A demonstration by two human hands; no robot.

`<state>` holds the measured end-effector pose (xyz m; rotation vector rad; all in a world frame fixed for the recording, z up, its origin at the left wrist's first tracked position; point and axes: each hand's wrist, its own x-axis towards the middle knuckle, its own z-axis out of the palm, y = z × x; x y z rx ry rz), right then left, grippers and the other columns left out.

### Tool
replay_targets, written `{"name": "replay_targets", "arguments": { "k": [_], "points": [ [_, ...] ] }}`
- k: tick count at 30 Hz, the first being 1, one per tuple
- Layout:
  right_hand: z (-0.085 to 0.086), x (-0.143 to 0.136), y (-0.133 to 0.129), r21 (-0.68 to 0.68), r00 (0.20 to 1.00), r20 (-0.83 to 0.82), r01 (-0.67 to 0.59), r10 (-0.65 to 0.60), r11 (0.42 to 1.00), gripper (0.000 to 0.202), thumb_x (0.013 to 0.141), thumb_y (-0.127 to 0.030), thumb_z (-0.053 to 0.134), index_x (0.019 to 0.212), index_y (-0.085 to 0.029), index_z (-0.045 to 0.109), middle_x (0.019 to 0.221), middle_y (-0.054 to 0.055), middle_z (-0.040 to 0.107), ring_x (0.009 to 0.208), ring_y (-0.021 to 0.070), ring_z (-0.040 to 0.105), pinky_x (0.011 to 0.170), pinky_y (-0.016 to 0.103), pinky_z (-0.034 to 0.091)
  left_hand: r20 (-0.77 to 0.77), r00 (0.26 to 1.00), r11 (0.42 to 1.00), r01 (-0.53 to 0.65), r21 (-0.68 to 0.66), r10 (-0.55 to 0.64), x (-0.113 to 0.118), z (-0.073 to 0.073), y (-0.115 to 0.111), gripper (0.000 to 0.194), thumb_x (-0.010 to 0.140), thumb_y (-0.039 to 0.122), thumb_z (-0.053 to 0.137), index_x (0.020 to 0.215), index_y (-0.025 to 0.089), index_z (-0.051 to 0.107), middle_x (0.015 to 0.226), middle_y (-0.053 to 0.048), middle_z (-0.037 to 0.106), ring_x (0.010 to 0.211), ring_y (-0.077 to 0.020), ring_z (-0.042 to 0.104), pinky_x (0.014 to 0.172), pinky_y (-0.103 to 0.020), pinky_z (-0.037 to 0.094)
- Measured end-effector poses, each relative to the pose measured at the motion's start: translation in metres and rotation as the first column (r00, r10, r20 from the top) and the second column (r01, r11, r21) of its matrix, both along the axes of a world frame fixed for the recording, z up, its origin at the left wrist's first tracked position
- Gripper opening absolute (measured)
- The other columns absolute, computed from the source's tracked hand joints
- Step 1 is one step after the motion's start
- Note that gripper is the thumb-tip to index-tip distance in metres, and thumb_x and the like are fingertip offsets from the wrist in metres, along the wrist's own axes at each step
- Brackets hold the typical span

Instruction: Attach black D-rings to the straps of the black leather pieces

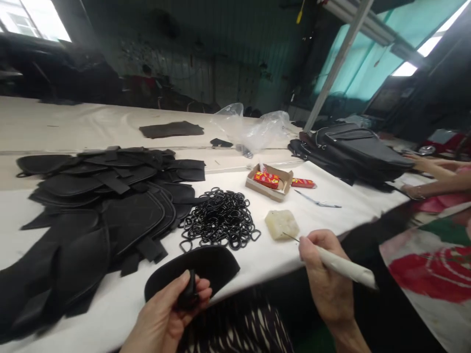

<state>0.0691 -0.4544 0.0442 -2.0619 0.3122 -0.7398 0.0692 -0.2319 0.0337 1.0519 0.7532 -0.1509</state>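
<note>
Between the fingers of my left hand (171, 306) is a black leather piece (200, 264), its strap folded over in my pinch. My right hand (327, 284) grips a white-handled awl (348, 264) whose thin tip meets or hovers over a pale yellowish block, wax-like (281, 223); contact is hard to tell. Just beyond my left hand lies a heap of black metal D-rings (221, 218). Left of it, many more black leather pieces with straps (132, 215) are stacked in an overlapping pile.
A small cardboard box (270, 189) holds red packets; another red packet (303, 183) and slim metal tweezers (318, 200) lie beside it. Further back are clear plastic bags (253, 127) and a dark flat sheet (171, 129). A black bag (349, 149) is at right, near another person's arms (434, 176).
</note>
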Motion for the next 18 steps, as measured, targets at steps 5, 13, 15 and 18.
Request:
{"name": "replay_targets", "arguments": {
  "k": [5, 13, 15, 18],
  "points": [
    [-0.006, 0.015, -0.011, -0.020, 0.999, 0.038, -0.011, 0.011, 1.000, 0.029, 0.081, -0.043, 0.057, 0.064, -0.020, 0.050, 0.052, -0.006, 0.049, 0.045, 0.0094, 0.040, 0.046, 0.022, 0.035, 0.019, 0.999, 0.998, 0.051, -0.044, -0.051, 0.007, -0.004, -0.002, 0.021, 0.083, 0.007, 0.051, 0.068, 0.007, 0.066, 0.066, -0.012, 0.071, 0.057, -0.0177, 0.068, 0.061, -0.028, 0.059],
    [-0.011, 0.030, -0.020, -0.051, 1.000, -0.009, 0.013, -0.013, 0.999, 0.029, 0.081, -0.041, 0.056, 0.061, -0.022, 0.047, 0.050, -0.007, 0.046, 0.046, 0.0100, 0.041, 0.049, 0.022, 0.035, -0.001, 1.000, 1.000, -0.003, 0.017, 0.003, 0.009, 0.002, -0.009, 0.019, 0.080, 0.007, 0.054, 0.065, 0.008, 0.065, 0.063, -0.011, 0.071, 0.053, -0.0168, 0.067, 0.057, -0.027, 0.058],
    [-0.014, 0.033, -0.021, -0.054, 1.000, -0.024, 0.017, -0.018, 0.998, 0.029, 0.081, -0.041, 0.055, 0.061, -0.022, 0.047, 0.049, -0.007, 0.045, 0.047, 0.0105, 0.042, 0.050, 0.023, 0.035, -0.001, 1.000, 1.000, -0.002, 0.021, 0.002, 0.009, 0.003, -0.010, 0.020, 0.081, 0.007, 0.053, 0.065, 0.007, 0.065, 0.062, -0.011, 0.070, 0.053, -0.0166, 0.066, 0.056, -0.026, 0.058],
    [-0.018, 0.037, -0.020, -0.054, 0.999, -0.044, 0.015, -0.017, 0.998, 0.029, 0.080, -0.041, 0.055, 0.060, -0.022, 0.046, 0.049, -0.007, 0.044, 0.047, 0.0109, 0.041, 0.051, 0.024, 0.035, 0.000, 1.000, 1.000, 0.019, -0.014, -0.019, 0.009, -0.001, -0.007, 0.022, 0.082, 0.007, 0.052, 0.065, 0.007, 0.065, 0.064, -0.011, 0.071, 0.056, -0.0174, 0.067, 0.058, -0.028, 0.059]
  ]
}}
